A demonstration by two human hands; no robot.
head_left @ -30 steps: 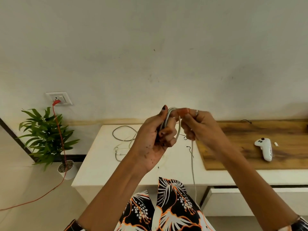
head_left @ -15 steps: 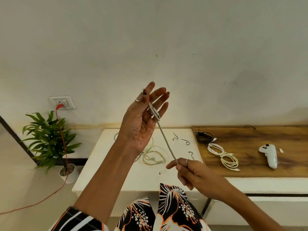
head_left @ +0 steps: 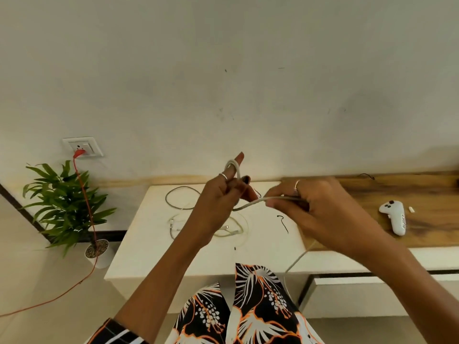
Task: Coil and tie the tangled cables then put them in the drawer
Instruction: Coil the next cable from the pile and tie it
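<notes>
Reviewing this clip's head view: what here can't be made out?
- Free end of the white cable: it passes behind the right hand, then blurs near the table edge.
- Left hand grip: the loop rounds one finger, the rest hidden by knuckles.
- Drawer: no open one shown.
- White controller markings: too small.

A plain off-white wall (head_left: 223,58) rises behind a low white cabinet (head_left: 139,249) with a wooden top (head_left: 422,194) at its right, while a potted plant (head_left: 64,207) stands on the beige floor (head_left: 49,281) below a wall socket (head_left: 83,146)
</notes>
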